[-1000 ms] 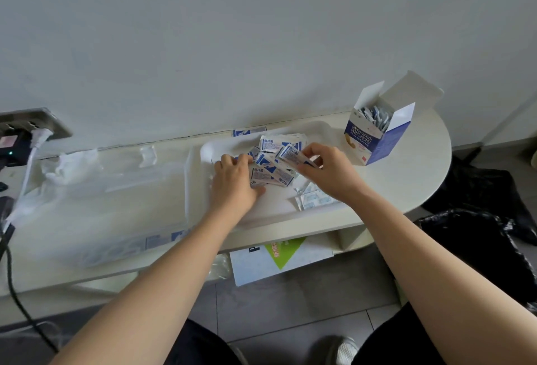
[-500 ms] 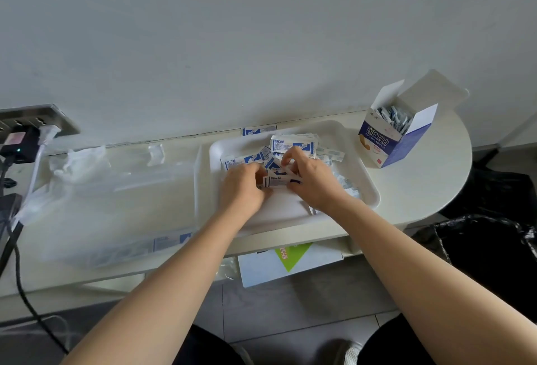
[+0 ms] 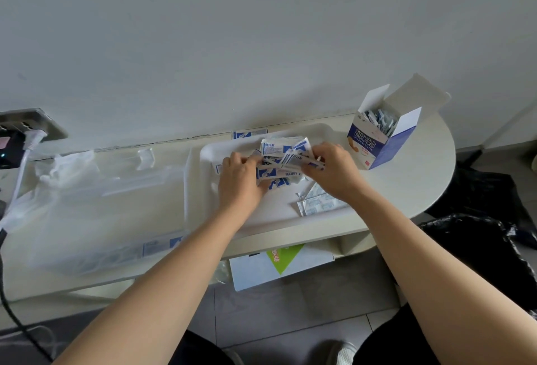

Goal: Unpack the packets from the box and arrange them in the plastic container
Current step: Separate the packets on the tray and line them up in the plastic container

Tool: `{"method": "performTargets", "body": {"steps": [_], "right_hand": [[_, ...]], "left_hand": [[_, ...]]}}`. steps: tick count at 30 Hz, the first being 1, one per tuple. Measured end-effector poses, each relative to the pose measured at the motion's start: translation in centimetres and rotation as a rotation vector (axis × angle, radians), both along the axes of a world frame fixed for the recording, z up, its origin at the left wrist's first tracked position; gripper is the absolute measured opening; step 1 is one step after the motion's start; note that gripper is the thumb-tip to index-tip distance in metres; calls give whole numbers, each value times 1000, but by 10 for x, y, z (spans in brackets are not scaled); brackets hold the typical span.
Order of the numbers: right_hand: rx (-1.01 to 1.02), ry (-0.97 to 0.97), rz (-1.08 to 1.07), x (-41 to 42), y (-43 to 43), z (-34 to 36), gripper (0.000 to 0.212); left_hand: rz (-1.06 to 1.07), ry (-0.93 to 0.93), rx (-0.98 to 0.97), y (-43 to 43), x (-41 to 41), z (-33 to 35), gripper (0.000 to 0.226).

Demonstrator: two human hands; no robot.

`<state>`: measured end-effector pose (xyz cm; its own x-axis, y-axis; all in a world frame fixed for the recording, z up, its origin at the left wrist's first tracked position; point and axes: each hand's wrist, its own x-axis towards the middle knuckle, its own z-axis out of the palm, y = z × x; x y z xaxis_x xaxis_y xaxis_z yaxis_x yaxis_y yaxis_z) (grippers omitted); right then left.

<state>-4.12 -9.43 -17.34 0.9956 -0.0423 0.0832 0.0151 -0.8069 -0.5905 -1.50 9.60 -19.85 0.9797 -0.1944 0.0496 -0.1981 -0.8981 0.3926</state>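
Blue-and-white packets (image 3: pixel 276 148) in a heap inside the plastic container (image 3: pixel 263 215)

Both bare arms reach forward, close together. The left grip (image 3: pixel 241 183) and the right grip (image 3: pixel 334 174) face each other, fingers curled, holding packets (image 3: pixel 276 148) between them.

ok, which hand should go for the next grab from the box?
Right, probably. The box stands open to the right of the tray, nearest the right hand; the left hand is beyond the packets and would have to cross over. Both hold packets, so the right must release first.
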Motion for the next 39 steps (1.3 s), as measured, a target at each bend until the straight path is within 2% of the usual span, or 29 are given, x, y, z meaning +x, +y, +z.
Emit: {"method": "performTargets", "body": {"steps": [4, 7, 9, 12, 14, 17, 20, 24, 27, 32, 35, 39], "right_hand": [[-80, -64, 60, 1, 6, -3, 21], [-145, -71, 205, 1, 13, -10, 21], [-184, -29, 257, 3, 17, -12, 17], [-117, -42, 231, 5, 15, -11, 12], [-41, -60, 181, 4, 12, -6, 18], [71, -24, 135, 3, 8, 0, 34], [8, 17, 144, 2, 6, -3, 17], [25, 12, 156, 1, 9, -1, 11], [37, -3, 159, 1, 10, 0, 8], [23, 21, 319, 0, 15, -4, 13], [-51, 66, 426, 0, 19, -8, 20], [-167, 29, 465, -1, 30, -13, 19]], "left_hand": [[51, -10, -24, -2, 1, 0, 31], [-2, -9, -69, 0, -1, 5, 20], [-32, 9, -95, 3, -3, 7, 21], [-18, 58, -42, 10, -6, 5, 34], [-2, 102, 16, 13, -7, 1, 38], [14, 146, 29, 13, -6, 2, 29], [17, 200, 77, 10, -2, 6, 27], [29, 203, 108, 9, 2, 6, 41], [36, 244, 85, 8, 3, 6, 30], [69, 326, -10, 9, 5, 9, 15], [77, 311, -69, 12, 1, 9, 17], [38, 299, -85, 13, -3, 16, 24]]}}
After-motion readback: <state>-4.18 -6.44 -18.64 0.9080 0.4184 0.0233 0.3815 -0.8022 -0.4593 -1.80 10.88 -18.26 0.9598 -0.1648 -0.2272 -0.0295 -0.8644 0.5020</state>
